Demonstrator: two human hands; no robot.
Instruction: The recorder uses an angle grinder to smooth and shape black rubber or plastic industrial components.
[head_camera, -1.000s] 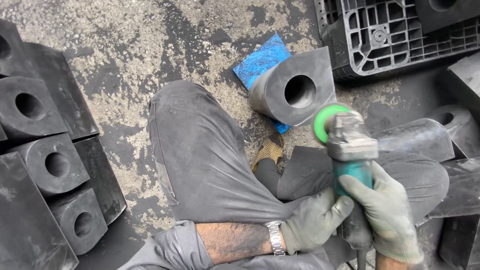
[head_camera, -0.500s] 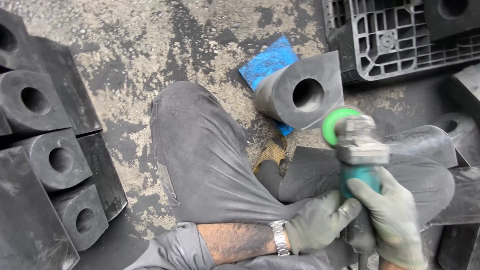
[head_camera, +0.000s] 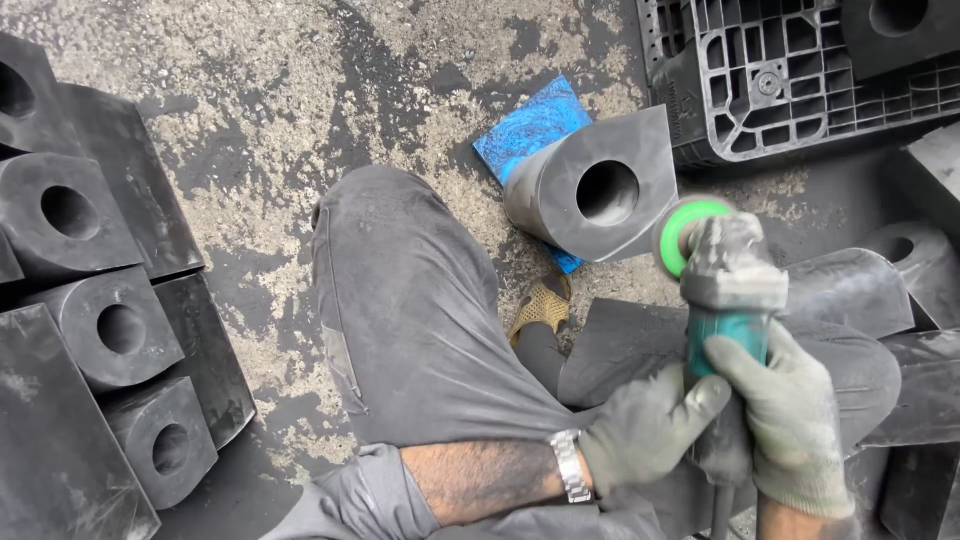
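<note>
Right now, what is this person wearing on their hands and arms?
Both hands wear dusty grey fabric work gloves, the left hand and the right hand alike. A silver metal wristwatch sits on the left wrist, and a grey sleeve is pushed up, leaving the forearm bare.
</note>
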